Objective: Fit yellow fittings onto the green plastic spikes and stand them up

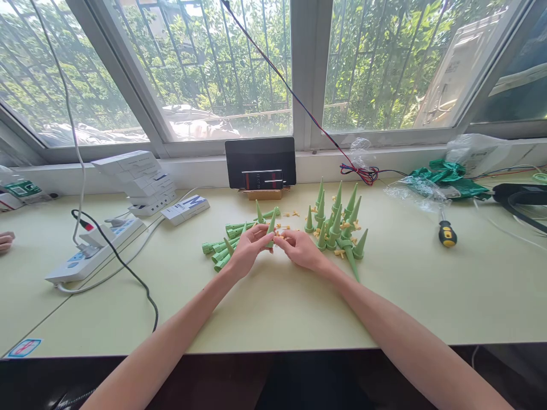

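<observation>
My left hand [251,246] is closed around a green plastic cone-shaped spike [272,225], its point facing up. Close against it, my right hand [298,247] pinches at the spike's lower end, where a bit of a small yellow piece [279,238] shows between the hands. Under and left of my left hand lie several green ribbed tubes [220,253], with a few cones among them. To the right of my right hand stands a cluster of green spikes [335,228] fitted with small yellow valves [339,253]. More loose yellow valves [294,214] lie behind my hands.
A phone [262,180] leans on a dark tablet [260,154] at the back. Left are a power strip [96,250], a black cable [137,279] and white boxes [143,176]. A screwdriver [447,233] and green plastic bag [444,179] lie right. Another person's hand [5,242] shows far left.
</observation>
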Tool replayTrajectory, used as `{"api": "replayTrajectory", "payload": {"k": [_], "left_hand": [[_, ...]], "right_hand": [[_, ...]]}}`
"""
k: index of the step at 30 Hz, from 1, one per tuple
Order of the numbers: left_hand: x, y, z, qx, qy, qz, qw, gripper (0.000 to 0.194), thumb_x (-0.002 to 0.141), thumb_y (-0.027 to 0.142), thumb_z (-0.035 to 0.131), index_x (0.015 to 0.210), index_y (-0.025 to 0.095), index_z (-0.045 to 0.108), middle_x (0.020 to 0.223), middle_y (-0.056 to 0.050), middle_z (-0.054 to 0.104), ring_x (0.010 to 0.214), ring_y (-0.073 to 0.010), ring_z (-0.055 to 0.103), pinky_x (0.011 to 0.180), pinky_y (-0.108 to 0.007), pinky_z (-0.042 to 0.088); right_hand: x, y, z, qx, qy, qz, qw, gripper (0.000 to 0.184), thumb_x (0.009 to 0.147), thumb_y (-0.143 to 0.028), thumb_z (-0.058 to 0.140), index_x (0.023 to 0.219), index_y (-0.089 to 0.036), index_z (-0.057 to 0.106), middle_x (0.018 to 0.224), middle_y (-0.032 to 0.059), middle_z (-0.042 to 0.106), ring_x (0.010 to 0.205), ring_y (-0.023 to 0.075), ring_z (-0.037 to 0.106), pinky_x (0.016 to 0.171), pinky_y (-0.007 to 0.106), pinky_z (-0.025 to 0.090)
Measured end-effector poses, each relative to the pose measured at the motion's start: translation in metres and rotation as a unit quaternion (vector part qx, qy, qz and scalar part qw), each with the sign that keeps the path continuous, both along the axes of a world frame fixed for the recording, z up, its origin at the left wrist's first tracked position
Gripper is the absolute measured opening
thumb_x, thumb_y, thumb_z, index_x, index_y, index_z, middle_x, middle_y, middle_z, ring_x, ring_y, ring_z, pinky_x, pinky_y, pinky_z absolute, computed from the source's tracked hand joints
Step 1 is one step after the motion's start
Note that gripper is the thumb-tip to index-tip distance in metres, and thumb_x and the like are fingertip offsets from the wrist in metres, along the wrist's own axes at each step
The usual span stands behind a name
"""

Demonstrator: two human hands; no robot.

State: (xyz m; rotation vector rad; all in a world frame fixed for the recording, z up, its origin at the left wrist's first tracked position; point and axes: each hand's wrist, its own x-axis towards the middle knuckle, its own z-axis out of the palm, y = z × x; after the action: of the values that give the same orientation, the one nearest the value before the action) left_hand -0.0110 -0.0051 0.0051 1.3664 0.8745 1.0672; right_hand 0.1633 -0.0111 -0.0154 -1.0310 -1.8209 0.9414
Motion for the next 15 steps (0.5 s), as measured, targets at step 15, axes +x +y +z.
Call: {"api": "replayTrajectory", "payload": {"k": [15], "left_hand": [[0.0006,-0.0025,0.0026,0.004,0.007,-0.014,1.000,0.026,0.079,0.036,0.072,0.095,0.017,0.065,0.090,-0.007,0.066,0.077,-0.0175,0.061,0.066,-0.031,0.047]], "right_hand": [[0.0001,0.0002,0.0012,0.008,0.010,0.001,1.000,0.058,0.092,-0.061,0.039,0.056,-0.018,0.055,0.050,-0.0028,0.042,0.050,0.0104,0.039,0.054,0.024,0.032]]}}
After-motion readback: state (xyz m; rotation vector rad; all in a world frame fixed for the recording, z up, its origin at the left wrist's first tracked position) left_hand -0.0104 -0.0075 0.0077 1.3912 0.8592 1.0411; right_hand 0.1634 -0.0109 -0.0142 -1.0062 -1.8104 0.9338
